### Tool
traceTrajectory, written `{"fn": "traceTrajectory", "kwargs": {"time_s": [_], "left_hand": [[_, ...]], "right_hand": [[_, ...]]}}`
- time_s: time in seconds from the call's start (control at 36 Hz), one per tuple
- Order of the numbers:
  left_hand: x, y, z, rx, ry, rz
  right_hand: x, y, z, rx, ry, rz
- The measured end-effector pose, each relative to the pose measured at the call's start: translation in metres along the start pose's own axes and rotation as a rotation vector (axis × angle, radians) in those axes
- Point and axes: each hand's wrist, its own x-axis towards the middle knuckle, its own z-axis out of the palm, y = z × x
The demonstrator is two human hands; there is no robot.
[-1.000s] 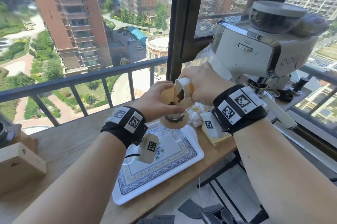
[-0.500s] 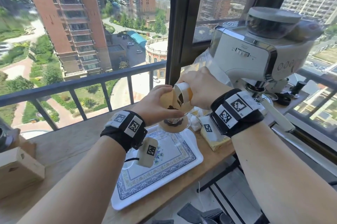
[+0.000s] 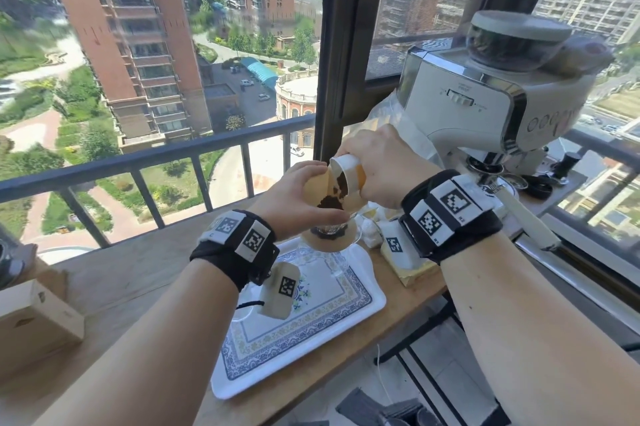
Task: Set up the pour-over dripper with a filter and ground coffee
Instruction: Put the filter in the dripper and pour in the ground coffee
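Tipping one cup (image 3: 347,172), the right hand (image 3: 381,171) grips it over one filter (image 3: 314,187); the left hand (image 3: 298,198) pinches the filter's rim, with one dripper (image 3: 329,234) just beneath both hands.

No word or number could be read anywhere. Black-and-white square code marks stood on the left wristband (image 3: 239,238), on the right wristband (image 3: 446,214), on the tag (image 3: 282,288) hanging under the left wrist, and on the pale pack (image 3: 398,249) on the surface right of the tray. The machine (image 3: 485,134) at far right bore tiny print above its slider (image 3: 460,98), too small to read.
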Motion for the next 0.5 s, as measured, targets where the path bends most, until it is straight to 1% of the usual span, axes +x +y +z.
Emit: {"fn": "traceTrajectory", "kwargs": {"time_s": [0.06, 0.17, 0.31, 0.42, 0.5], "left_hand": [[0.0002, -0.0003, -0.0004, -0.004, -0.004, -0.003], [-0.0001, -0.0037, -0.0011, -0.010, 0.007, -0.010], [0.0007, -0.0017, 0.0005, -0.013, -0.002, -0.001], [-0.0017, -0.0043, -0.0012, 0.002, 0.000, -0.017], [-0.0026, -0.0061, -0.0024, 0.002, 0.002, -0.013]], "right_hand": [[0.0004, 0.0015, 0.0015, 0.014, 0.042, -0.018], [0.0012, -0.0028, 0.0037, -0.040, -0.012, -0.003], [0.0003, -0.0007, 0.0003, -0.024, 0.037, -0.025], [0.0018, -0.0059, 0.0023, -0.037, -0.016, -0.002], [0.0027, -0.0057, 0.0046, -0.005, 0.033, -0.030]]}}
